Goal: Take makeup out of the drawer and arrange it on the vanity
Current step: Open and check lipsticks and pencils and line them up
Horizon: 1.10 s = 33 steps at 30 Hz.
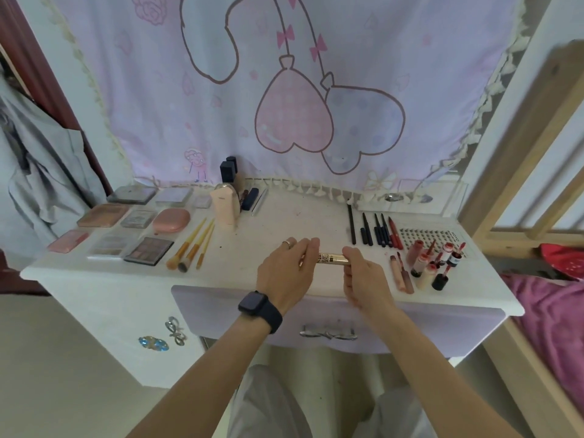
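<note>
A slim gold makeup tube (pixel 331 258) lies crosswise just above the white vanity top (pixel 240 273), held at both ends. My left hand (pixel 286 273), with a ring and a dark watch, grips its left end. My right hand (pixel 363 276) pinches its right end. The lilac drawer (pixel 316 314) under my wrists looks pushed in. Eyeshadow palettes (pixel 148 250) and gold brushes (pixel 192 248) lie in rows at the left. Dark pencils (pixel 376 232) and lip-gloss bottles (pixel 429 267) are grouped at the right.
A peach bottle (pixel 225 207) and dark-capped bottles (pixel 228 170) stand at the back centre. A clear acrylic tray (pixel 442 197) sits at the back right. A pink printed curtain (pixel 284 90) hangs behind. A wooden bed frame (pixel 521 184) stands at the right.
</note>
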### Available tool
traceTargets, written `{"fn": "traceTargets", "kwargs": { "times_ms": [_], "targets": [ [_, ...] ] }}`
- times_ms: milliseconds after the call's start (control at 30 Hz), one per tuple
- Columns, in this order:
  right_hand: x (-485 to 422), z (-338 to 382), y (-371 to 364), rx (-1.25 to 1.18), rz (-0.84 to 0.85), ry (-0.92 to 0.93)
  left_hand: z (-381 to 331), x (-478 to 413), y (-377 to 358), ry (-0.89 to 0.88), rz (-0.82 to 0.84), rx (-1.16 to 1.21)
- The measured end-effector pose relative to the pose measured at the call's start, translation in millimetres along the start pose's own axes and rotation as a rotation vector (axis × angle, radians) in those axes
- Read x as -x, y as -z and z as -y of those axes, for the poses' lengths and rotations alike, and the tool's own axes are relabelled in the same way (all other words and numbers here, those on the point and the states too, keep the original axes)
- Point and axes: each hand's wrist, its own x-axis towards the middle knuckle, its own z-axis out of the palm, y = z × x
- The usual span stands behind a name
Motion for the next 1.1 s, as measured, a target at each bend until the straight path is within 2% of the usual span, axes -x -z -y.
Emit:
{"fn": "traceTargets", "kwargs": {
  "times_ms": [67, 200, 300, 467, 833, 1100],
  "targets": [
    [-4.7, 2.7, -2.3, 0.095, -0.02, 0.046, -2.6, -7.9, -2.5, 0.085, -0.013, 0.042],
    [-16.1, 5.4, -1.7, 0.257, -0.031, 0.239, -1.4, -22.9, -8.1, 0.323, 0.119, 0.305],
    [-29.8, -3.2, 3.2, 0.311, 0.01, 0.275, 10.0, -29.2, -8.6, 0.284, 0.163, 0.36],
    [-50.5, -15.9, 10.9, 0.229, 0.061, 0.246, 32.1, -34.7, -9.4, 0.233, 0.328, 0.587],
    [-52.0, -18.4, 20.8, 0.231, 0.152, 0.319, 34.0, -35.6, -8.0, 0.315, 0.247, 0.689],
    [-47.5, -13.5, 19.7, 0.171, 0.125, 0.257, 35.6, -32.8, -9.8, 0.319, 0.233, 0.716]
  ]
}}
